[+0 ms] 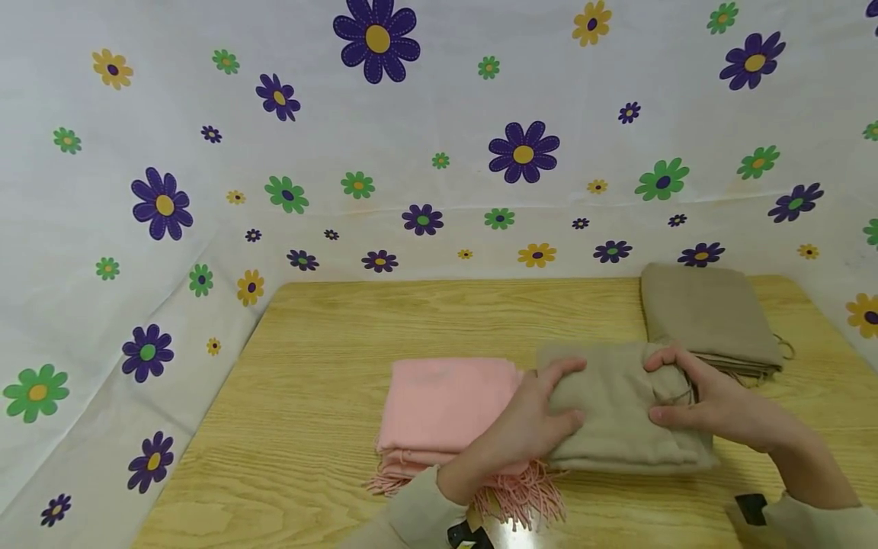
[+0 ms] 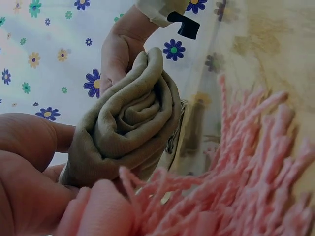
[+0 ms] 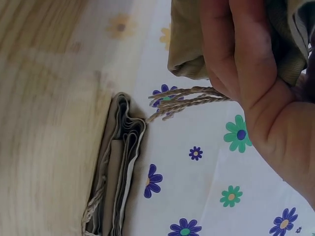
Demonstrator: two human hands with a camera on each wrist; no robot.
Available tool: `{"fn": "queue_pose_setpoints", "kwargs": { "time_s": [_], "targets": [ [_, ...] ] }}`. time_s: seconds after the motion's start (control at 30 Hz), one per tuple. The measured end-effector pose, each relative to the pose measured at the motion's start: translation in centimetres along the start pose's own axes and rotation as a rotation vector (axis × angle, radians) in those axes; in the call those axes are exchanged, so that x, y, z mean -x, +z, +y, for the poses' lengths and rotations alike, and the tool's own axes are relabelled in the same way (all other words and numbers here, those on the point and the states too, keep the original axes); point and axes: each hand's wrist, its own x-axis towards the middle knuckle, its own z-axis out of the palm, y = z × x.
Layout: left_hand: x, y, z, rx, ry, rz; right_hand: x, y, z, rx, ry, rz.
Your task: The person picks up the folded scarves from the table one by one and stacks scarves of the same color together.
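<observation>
A folded khaki scarf (image 1: 610, 419) is held between both hands and appears raised a little off the table. My left hand (image 1: 538, 412) grips its left end, fingers on top and thumb at the near side. At the other end, my right hand (image 1: 727, 404) pinches the cloth between curled fingers and thumb. The left wrist view shows the scarf's layers (image 2: 133, 115) coiled at the end. Twisted tassels (image 3: 192, 98) hang below the right hand in the right wrist view. Close to the left forearm lies a folded pink scarf (image 1: 446, 400) with a fringe (image 2: 251, 142).
A second folded brown-khaki scarf (image 1: 709, 313) lies at the back right of the wooden table (image 1: 309, 366). A white cloth (image 1: 439, 99) printed with flowers surrounds the table at the back and sides.
</observation>
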Motion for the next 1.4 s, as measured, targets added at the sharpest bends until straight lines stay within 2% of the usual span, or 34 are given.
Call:
{"fn": "queue_pose_setpoints", "kwargs": {
  "time_s": [0.07,0.2,0.33,0.43,0.7,0.8,1.0,1.1,1.17,1.23,1.27,1.33,1.4],
  "targets": [
    [0.0,0.4,-0.1,-0.015,-0.002,-0.003,-0.1,0.0,0.1,0.026,0.008,-0.006],
    [0.1,1.0,-0.4,-0.112,0.0,-0.021,-0.3,0.1,0.5,0.047,0.034,-0.041],
    [0.2,1.4,-0.6,-0.192,-0.036,-0.071,-0.6,0.5,0.9,0.067,0.044,-0.071],
    [0.2,1.7,-0.8,-0.23,-0.059,-0.081,-0.9,0.8,1.1,0.076,0.039,-0.084],
    [0.3,2.2,-1.2,-0.327,-0.025,-0.068,-0.9,0.8,1.2,0.182,0.035,-0.089],
    [0.4,2.4,-1.4,-0.396,-0.001,-0.071,-0.9,0.8,1.3,0.205,0.035,-0.094],
    [0.8,2.9,-1.2,-0.658,0.068,-0.064,-0.8,0.8,1.4,0.198,0.049,-0.109],
    [0.9,2.9,-1.1,-0.787,0.117,-0.087,-0.7,0.8,1.4,0.141,0.134,-0.141],
    [1.0,2.9,-1.2,-0.905,0.171,-0.098,-0.5,0.8,1.4,0.116,0.19,-0.158],
    [1.0,3.0,-1.3,-1.068,0.235,-0.108,-0.4,0.8,1.4,0.114,0.223,-0.172],
    [1.1,3.1,-1.3,-1.147,0.264,-0.113,-0.4,0.8,1.4,0.131,0.212,-0.172],
    [1.2,3.2,-1.4,-1.297,0.311,-0.123,-0.3,0.9,1.4,0.233,0.154,-0.155],
    [1.5,3.3,-1.3,-1.362,0.321,-0.164,-0.1,1.2,1.4,0.344,0.118,-0.127]
  ]
}}
